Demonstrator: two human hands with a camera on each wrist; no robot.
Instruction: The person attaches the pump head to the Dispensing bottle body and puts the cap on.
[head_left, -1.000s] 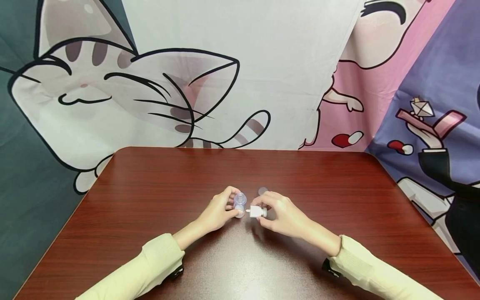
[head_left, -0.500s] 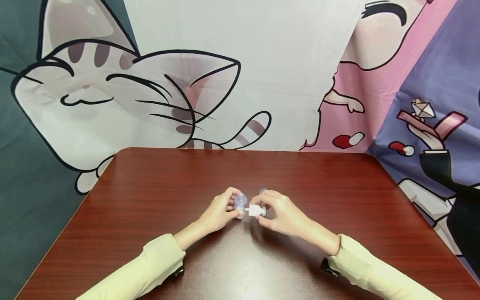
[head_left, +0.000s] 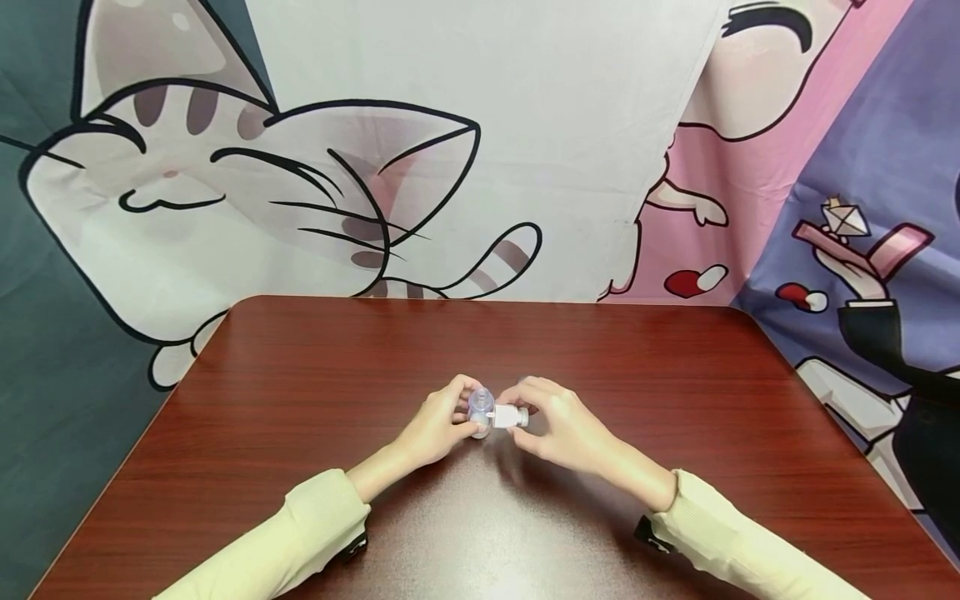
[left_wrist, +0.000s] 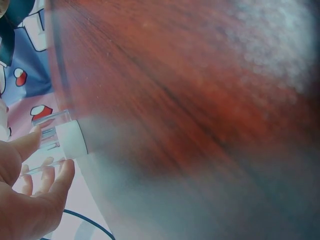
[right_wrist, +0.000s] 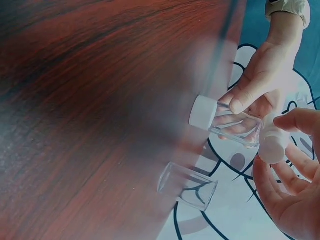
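My left hand point(head_left: 433, 425) holds a small clear container point(head_left: 481, 402) upright between thumb and fingers. In the right wrist view its white base point(right_wrist: 203, 113) rests at the table surface, below clear walls. My right hand point(head_left: 564, 423) pinches a small white dropper bottle point(head_left: 507, 417) lying sideways, its narrow tip toward the container. The tip meets or overlaps the container's side in the head view; whether it touches cannot be told. A clear cup-like cap point(right_wrist: 187, 186) stands on the table behind my right hand, mostly hidden in the head view.
The brown wooden table point(head_left: 337, 358) spreads around both hands, with rounded far corners. A cloth backdrop point(head_left: 570, 150) with cartoon drawings hangs behind its far edge. Dark wrist devices point(head_left: 655, 535) sit under the pale sleeves point(head_left: 322, 504).
My right hand has brought the white dropper bottle slightly left and up, closing the gap to the clear container. The left hand has stayed almost still. The cap has become more hidden behind my right hand.
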